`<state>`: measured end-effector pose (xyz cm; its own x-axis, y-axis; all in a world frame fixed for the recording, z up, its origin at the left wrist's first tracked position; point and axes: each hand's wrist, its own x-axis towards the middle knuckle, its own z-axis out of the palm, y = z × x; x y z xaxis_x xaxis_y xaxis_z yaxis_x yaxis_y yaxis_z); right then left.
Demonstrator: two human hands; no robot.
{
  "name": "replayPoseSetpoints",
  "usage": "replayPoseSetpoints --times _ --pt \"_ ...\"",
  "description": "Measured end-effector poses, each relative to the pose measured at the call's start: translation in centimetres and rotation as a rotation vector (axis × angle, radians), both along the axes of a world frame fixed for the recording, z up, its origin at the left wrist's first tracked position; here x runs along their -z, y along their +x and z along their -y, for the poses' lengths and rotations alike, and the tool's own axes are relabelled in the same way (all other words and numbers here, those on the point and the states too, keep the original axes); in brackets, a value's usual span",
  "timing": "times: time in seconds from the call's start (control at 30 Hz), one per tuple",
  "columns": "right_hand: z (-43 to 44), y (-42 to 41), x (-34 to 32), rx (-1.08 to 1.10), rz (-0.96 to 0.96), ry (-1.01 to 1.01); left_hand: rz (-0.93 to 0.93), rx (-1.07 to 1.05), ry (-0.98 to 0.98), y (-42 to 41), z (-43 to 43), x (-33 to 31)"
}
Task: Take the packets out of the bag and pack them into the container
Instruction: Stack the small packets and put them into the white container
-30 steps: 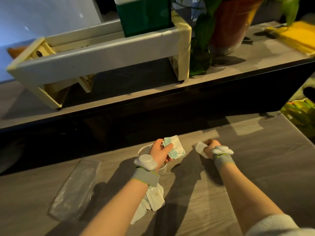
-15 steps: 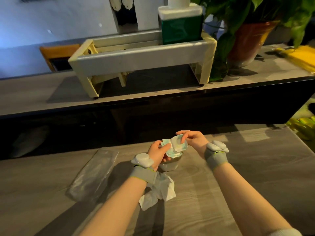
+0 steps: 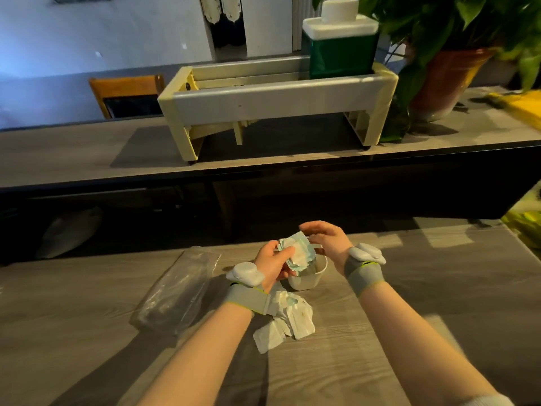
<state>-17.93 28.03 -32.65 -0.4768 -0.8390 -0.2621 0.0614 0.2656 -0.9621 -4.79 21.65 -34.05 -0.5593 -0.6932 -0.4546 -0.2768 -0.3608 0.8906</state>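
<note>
Our left hand [image 3: 273, 263] pinches a fanned stack of packets [image 3: 297, 254] over the white container [image 3: 310, 278], our right hand [image 3: 328, 240] touching its top with straight fingers; pushed in unsquared, we think they could splay and spill.

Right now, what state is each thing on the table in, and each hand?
Container: upright, open, on the table.
Stack of packets: held at the container's mouth.
Left hand: grips the stack.
Right hand: fingers straight, at the stack's top edge.
Bag: lies flat, left of the container.
Loose packets: heaped on the table, nearer than the container.
</note>
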Motion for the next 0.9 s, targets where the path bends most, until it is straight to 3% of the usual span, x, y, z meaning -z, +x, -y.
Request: replayPoseSetpoints --times 0.2,0.47,0.67,0.8,0.9 --pt "-0.4 0.1 -0.8 -0.053 0.010 0.215 0.053 -0.003 -0.176 -0.3 0.4 -0.3" --pt "-0.7 -0.6 -0.8 0.061 0.124 0.159 0.105 -0.004 -0.288 0.7 0.8 0.6" --pt "0.1 -1.5 1.6 0.226 -0.125 0.370 0.331 0.251 -0.351 2.1 0.7 4.0" --pt "1.4 -0.3 2.1 0.101 -0.434 0.595 0.329 0.307 -0.278 0.4 0.4 5.0" --pt "2.9 1.0 2.6 0.040 -0.536 0.657 0.298 0.282 -0.298 -0.2 0.5 6.1"
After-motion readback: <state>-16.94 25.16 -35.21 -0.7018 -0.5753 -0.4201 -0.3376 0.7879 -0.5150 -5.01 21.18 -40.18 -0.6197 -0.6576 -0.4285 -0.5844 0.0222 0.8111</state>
